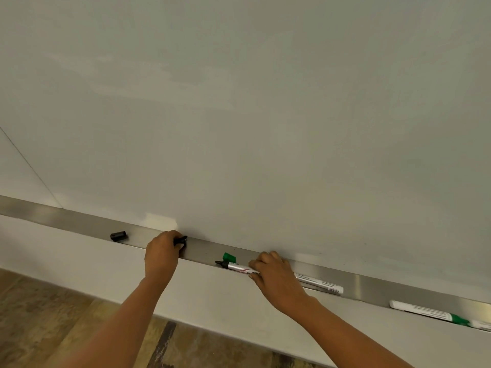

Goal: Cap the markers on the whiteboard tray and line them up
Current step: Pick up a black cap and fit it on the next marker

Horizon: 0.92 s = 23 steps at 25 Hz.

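A person faces a large, blank, pale grey whiteboard (239,115) and looks down at the long brushed-metal tray (79,224) along its lower edge; the tray slopes from upper left to lower right across the view and is cut off at both sides.

The left hand (162,254) is curled around a small black object (181,240) in the tray, with only the dark end poking out past the fingers. Whether it is a cap or a marker tip cannot be told. The right hand (276,274) rests over the middle of an uncapped white-barrelled marker (237,267), fingers pinching the barrel and hiding much of it; its black tip points left. A loose green cap (229,257) lies in the tray just behind that tip, close to it.

Emerging from under the right wrist is a second white marker barrel with printed text (322,282); its left end is hidden by the hand, so the cap state is unclear. Further right, well apart, a white marker with a green band (435,314) lies in the tray, its far end cut off by the picture edge.

A loose black cylindrical cap (118,236) lies alone to the left of the left hand, with bare tray on either side. Open tray also lies between the two hands. Below the tray are a white wall panel (66,261) and wood-patterned floor (53,328).
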Tool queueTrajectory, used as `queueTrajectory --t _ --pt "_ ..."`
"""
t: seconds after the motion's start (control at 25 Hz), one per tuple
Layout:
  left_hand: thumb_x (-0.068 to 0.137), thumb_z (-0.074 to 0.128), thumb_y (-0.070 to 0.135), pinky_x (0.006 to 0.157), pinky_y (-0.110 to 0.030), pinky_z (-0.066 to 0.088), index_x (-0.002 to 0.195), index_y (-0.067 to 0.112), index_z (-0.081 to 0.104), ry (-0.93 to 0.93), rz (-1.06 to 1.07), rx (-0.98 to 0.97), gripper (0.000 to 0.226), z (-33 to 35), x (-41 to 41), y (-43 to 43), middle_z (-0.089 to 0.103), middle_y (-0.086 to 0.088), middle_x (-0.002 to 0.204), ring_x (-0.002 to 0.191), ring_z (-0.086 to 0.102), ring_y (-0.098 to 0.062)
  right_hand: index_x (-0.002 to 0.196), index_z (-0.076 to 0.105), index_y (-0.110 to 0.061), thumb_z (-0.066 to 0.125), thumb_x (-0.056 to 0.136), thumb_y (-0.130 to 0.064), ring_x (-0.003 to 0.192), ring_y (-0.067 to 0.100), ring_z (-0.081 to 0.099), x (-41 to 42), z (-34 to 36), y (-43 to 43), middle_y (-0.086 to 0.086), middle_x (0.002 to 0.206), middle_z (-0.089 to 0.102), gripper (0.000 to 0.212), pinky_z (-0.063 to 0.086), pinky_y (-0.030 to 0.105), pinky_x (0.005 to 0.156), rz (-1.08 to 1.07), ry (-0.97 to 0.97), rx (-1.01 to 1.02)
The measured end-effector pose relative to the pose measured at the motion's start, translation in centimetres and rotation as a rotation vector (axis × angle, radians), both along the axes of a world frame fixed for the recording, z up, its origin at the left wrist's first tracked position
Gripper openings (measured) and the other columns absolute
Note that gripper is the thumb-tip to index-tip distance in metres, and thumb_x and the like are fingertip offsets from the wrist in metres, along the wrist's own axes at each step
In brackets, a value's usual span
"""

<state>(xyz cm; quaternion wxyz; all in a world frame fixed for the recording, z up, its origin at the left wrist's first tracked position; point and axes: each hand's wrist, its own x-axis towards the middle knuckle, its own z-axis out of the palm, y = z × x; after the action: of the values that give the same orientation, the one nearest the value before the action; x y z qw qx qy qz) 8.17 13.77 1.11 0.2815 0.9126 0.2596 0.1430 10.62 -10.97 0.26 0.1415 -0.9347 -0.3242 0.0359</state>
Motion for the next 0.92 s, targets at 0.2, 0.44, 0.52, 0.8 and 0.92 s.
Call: queueTrajectory --t 0.2,0.44,0.52,0.8,0.92 --pt "0.082 0.056 -0.006 0.085 -0.036 0.049 0.101 0.003 0.064 -0.141 -0.098 -0.159 0.023 0.2 -0.7 -2.1 0.069 -0.018 0.103 0.096 0.063 -0.028 0.119 0.052 -0.020 0.038 0.096 -0.028 0.106 0.019 0.047 -0.3 0.0 -0.1 0.002 0.115 0.054 0.028 0.035 0.032 0.089 -0.041 -0.016 0.093" --pt "0.082 0.060 0.000 0.069 -0.011 0.041 0.099 0.005 0.066 -0.176 -0.206 -0.303 0.020 0.4 -1.7 -5.2 0.070 -0.014 0.101 0.085 0.059 -0.016 0.119 0.053 -0.018 0.038 0.096 -0.022 0.102 0.021 0.051 -0.3 0.8 -1.2 0.004 0.115 0.054 0.028 0.038 0.032 0.083 -0.150 -0.090 0.194" --pt "0.081 0.061 0.000 0.067 -0.009 0.041 0.099 0.006 0.067 -0.184 -0.227 -0.314 0.019 0.5 -1.8 -5.7 0.070 -0.014 0.101 0.085 0.060 -0.017 0.118 0.054 -0.016 0.040 0.095 -0.020 0.101 0.022 0.052 -0.2 1.0 -1.5 0.005 0.114 0.054 0.027 0.039 0.033 0.082 -0.152 -0.082 0.217" --pt "0.081 0.062 0.001 0.066 -0.007 0.042 0.101 0.007 0.066 -0.170 -0.311 -0.278 0.021 0.7 -2.0 -7.0 0.069 -0.013 0.101 0.085 0.060 -0.015 0.119 0.054 -0.016 0.042 0.095 -0.019 0.102 0.021 0.051 -0.6 1.3 -2.1 0.004 0.113 0.055 0.027 0.039 0.033 0.083 -0.129 -0.076 0.248" --pt "0.081 0.062 0.001 0.069 -0.008 0.042 0.101 0.007 0.067 -0.176 -0.326 -0.271 0.021 0.7 -2.1 -7.4 0.069 -0.011 0.100 0.086 0.060 -0.017 0.119 0.053 -0.016 0.042 0.095 -0.020 0.102 0.020 0.051 -0.7 1.4 -2.3 0.005 0.113 0.055 0.027 0.040 0.033 0.082 -0.111 -0.077 0.254"
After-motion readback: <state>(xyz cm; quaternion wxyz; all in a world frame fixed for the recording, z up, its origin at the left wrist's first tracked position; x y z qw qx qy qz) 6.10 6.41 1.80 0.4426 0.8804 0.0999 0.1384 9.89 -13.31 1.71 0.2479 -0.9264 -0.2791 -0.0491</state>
